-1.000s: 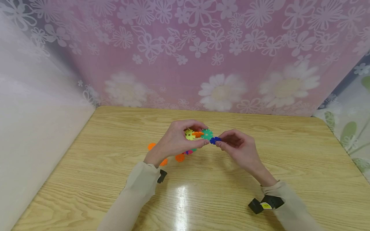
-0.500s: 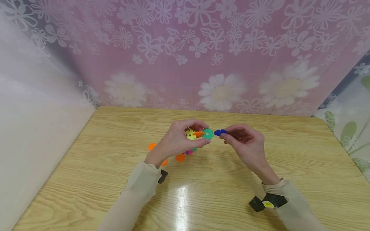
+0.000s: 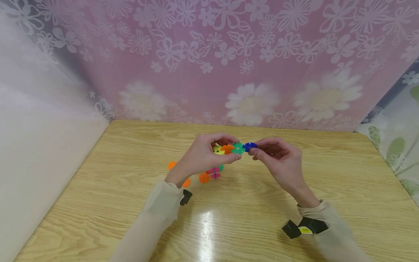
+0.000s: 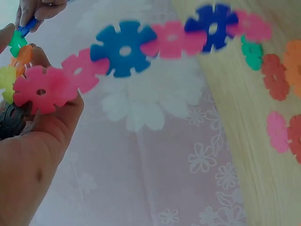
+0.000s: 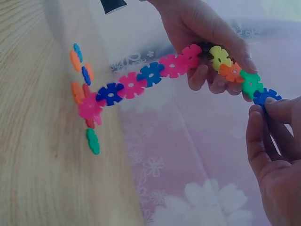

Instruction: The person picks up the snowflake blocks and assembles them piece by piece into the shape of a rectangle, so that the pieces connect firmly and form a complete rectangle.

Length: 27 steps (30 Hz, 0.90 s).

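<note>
My left hand (image 3: 204, 154) grips a chain of flower-shaped interlocking plastic discs between thumb and fingers. Its upper end runs through a yellow disc (image 5: 220, 57), an orange disc (image 5: 231, 72) and a green disc (image 5: 252, 84). Thumb and fingertips of my right hand (image 3: 279, 160) pinch a blue disc (image 5: 266, 97), whose notched edge meets the green disc's edge. In the right wrist view, the chain's other end hangs from the left hand as pink and blue discs, among them a teal-blue disc (image 5: 150, 74). A black disc (image 4: 11, 121) lies against the left palm.
On the wooden table (image 3: 255, 218) lie loose discs: orange discs (image 3: 204, 177) and, in the right wrist view, a green disc (image 5: 93, 141). A floral pink curtain (image 3: 209, 72) stands behind the table. Black camera straps sit on both wrists, such as the right strap (image 3: 314, 225).
The blue disc sat below the green disc's right side, then moved up and right with a gap. Now it meets the green disc. The left hand has shifted slightly right and tilted the chain.
</note>
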Each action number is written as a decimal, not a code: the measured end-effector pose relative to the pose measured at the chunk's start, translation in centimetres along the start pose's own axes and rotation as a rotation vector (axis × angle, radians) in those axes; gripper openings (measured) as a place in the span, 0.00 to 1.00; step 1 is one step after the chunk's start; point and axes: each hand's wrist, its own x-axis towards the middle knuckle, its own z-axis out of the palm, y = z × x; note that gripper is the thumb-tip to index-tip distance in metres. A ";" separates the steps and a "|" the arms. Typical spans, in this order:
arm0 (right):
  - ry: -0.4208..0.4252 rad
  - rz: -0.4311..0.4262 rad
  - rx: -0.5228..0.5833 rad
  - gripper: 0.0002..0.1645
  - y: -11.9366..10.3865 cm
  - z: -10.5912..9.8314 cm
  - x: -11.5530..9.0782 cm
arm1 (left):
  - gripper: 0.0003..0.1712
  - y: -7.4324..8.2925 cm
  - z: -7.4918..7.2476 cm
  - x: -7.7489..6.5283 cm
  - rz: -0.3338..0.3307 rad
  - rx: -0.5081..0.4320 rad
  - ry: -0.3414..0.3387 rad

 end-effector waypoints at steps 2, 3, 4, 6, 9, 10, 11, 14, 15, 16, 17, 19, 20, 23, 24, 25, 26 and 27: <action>-0.011 0.030 -0.005 0.10 -0.5 -0.2 0.1 | 0.17 0.3 -0.2 0.2 -0.026 -0.023 -0.017; -0.018 0.042 0.003 0.10 -0.7 -0.3 0.2 | 0.16 0.4 -0.3 0.2 -0.036 -0.033 -0.028; -0.025 0.059 0.011 0.10 -0.8 -0.3 0.2 | 0.16 0.5 -0.4 0.3 -0.047 -0.043 -0.042; -0.038 0.091 0.011 0.10 -1.1 -0.4 0.2 | 0.15 0.7 -0.6 0.3 -0.072 -0.064 -0.080; -0.062 0.146 -0.012 0.09 -1.3 -0.5 0.0 | 0.14 0.6 -0.7 0.2 -0.095 -0.100 -0.151; -0.069 0.166 -0.028 0.08 -1.3 -0.5 -0.1 | 0.14 0.5 -0.7 0.1 -0.109 -0.111 -0.172; -0.076 0.190 -0.044 0.08 -1.3 -0.5 -0.2 | 0.13 0.3 -0.6 0.0 -0.122 -0.121 -0.190; -0.090 0.276 -0.074 0.08 -1.0 -0.6 -0.6 | 0.14 -0.3 -0.5 -0.1 -0.173 -0.142 -0.228; -0.093 0.307 -0.079 0.08 -0.8 -0.6 -0.7 | 0.14 -0.6 -0.4 -0.1 -0.191 -0.148 -0.235; -0.092 0.336 -0.082 0.09 -0.7 -0.5 -0.9 | 0.14 -0.8 -0.3 -0.1 -0.215 -0.155 -0.241; -0.092 0.364 -0.080 0.09 -0.4 -0.5 -1.0 | 0.14 -1.1 -0.2 -0.2 -0.239 -0.158 -0.243; -0.081 0.409 -0.074 0.10 0.0 -0.4 -1.4 | 0.15 -1.5 0.1 -0.3 -0.301 -0.183 -0.240; -0.073 0.427 -0.068 0.10 0.2 -0.3 -1.6 | 0.15 -1.7 0.3 -0.4 -0.329 -0.196 -0.234; -0.042 0.464 -0.037 0.09 0.6 0.0 -2.0 | 0.14 -2.2 0.7 -0.6 -0.395 -0.234 -0.207; -0.032 0.469 -0.031 0.08 0.7 0.1 -2.1 | 0.14 -2.3 0.9 -0.7 -0.405 -0.251 -0.198; -0.023 0.474 -0.025 0.08 0.8 0.2 -2.2 | 0.14 -2.4 1.0 -0.7 -0.407 -0.262 -0.191; -0.015 0.477 -0.012 0.08 0.9 0.3 -2.3 | 0.14 -2.5 1.2 -0.7 -0.406 -0.270 -0.184; -0.008 0.476 -0.003 0.08 0.9 0.3 -2.4 | 0.14 -2.5 1.3 -0.7 -0.403 -0.276 -0.177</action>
